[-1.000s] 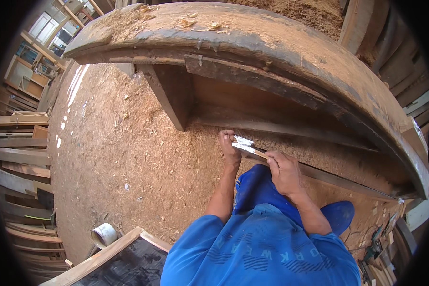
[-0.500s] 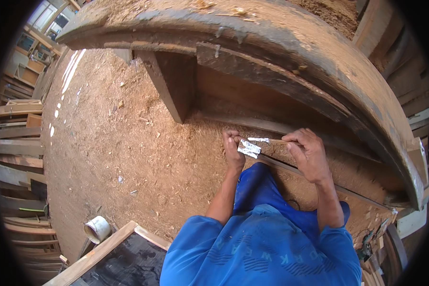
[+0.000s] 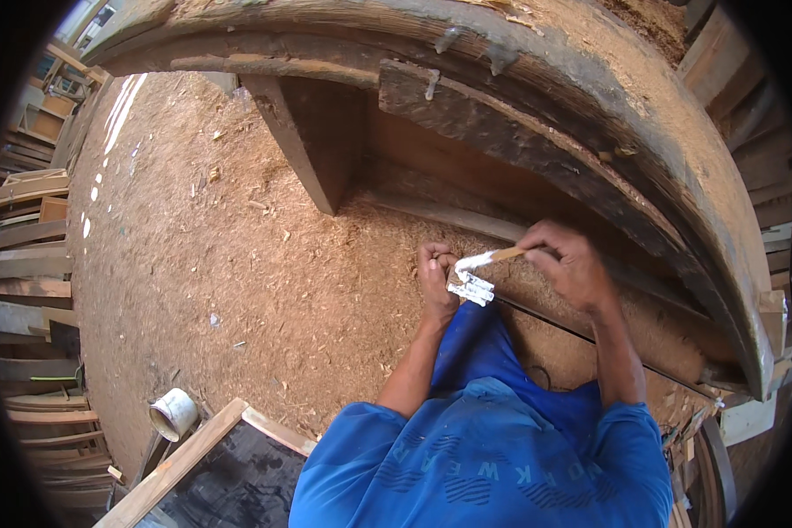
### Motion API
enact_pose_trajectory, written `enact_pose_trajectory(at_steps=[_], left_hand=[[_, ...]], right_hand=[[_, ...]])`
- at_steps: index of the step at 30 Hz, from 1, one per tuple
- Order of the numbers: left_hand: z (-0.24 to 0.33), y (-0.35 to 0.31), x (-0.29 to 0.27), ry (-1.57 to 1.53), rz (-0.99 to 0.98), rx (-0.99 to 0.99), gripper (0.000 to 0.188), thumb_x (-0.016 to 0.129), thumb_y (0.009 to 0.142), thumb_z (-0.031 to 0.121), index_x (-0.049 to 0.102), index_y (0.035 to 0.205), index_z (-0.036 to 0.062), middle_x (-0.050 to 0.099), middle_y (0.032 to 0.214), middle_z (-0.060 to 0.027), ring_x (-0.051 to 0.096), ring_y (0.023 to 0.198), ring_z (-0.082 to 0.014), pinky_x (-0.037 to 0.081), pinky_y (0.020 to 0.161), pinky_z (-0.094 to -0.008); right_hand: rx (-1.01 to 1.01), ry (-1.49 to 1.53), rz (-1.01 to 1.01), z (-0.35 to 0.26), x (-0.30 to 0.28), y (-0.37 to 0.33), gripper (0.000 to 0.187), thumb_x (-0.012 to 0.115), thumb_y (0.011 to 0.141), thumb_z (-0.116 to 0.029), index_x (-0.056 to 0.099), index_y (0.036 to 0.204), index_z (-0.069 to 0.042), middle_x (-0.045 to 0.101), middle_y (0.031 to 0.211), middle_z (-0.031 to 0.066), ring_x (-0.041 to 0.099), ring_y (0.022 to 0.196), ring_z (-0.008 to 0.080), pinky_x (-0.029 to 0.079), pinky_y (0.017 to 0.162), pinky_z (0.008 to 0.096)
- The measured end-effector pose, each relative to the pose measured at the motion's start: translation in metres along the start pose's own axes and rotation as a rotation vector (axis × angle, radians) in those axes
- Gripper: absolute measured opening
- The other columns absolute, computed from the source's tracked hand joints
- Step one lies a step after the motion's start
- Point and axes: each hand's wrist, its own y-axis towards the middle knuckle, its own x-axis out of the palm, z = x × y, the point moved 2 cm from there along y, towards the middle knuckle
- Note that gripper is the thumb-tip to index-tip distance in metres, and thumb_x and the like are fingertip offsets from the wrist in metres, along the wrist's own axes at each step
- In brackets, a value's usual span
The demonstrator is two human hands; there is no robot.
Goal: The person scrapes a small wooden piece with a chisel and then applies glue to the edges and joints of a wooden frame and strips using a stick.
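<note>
My left hand [image 3: 434, 275] is closed around a small wooden piece [image 3: 472, 289] whose end is thickly coated in white paste. The rest of that piece is hidden by my fingers. A thin wooden stick [image 3: 507, 253] is pinched between the thumb and fingers of my right hand [image 3: 569, 266]. White paste covers the stick's left tip, which is at the upper edge of the coated piece and appears to touch it. Both hands are above my blue trousers, in front of a large curved wooden workbench [image 3: 581, 106].
A long thin strip [image 3: 607, 341] runs from beside the coated piece toward the lower right. Wood shavings cover the floor [image 3: 238, 229]. At the lower left are a white tub [image 3: 174, 414] and a wood-framed dark panel [image 3: 229, 480]. Stacked boards [image 3: 28, 289] line the left side.
The stick has tilted, its white tip now lower and against the coated piece. My right hand has risen slightly, while my left still grips the piece. The whole view has shifted a little.
</note>
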Motion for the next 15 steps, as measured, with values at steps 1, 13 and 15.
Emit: enact_pose_trajectory(at_steps=[1, 13, 15], left_hand=[[0.004, 0.0, 0.003, -0.032, -0.017, 0.003, 0.05, 0.036, 0.105, 0.052, 0.041, 0.116, 0.0037, 0.062, 0.074, -0.0093, 0.058, 0.063, -0.0133, 0.046, 0.058, -0.0258], [-0.001, -0.003, -0.002, -0.103, -0.034, 0.019, 0.05, 0.042, 0.103, 0.055, 0.041, 0.118, 0.0066, 0.065, 0.077, -0.0112, 0.059, 0.067, -0.0146, 0.047, 0.064, -0.0258], [0.002, -0.002, 0.0, -0.048, -0.027, 0.036, 0.056, 0.044, 0.101, 0.06, 0.043, 0.117, 0.0068, 0.067, 0.078, -0.0134, 0.061, 0.069, -0.0166, 0.05, 0.066, -0.028]], right_hand=[[-0.105, -0.076, -0.029, -0.003, 0.002, 0.001, 0.014, 0.064, 0.087, -0.005, 0.068, 0.1, -0.001, 0.066, 0.09, 0.0139, 0.064, 0.085, 0.0289, 0.05, 0.079, 0.0405], [0.029, -0.091, -0.125, 0.004, -0.003, -0.025, 0.015, 0.063, 0.092, -0.012, 0.07, 0.101, -0.001, 0.069, 0.091, 0.0174, 0.066, 0.086, 0.034, 0.051, 0.076, 0.0428], [0.074, -0.081, -0.127, 0.01, -0.007, -0.039, 0.015, 0.063, 0.092, -0.012, 0.07, 0.1, 0.0, 0.069, 0.089, 0.0173, 0.066, 0.084, 0.0341, 0.051, 0.076, 0.0426]])
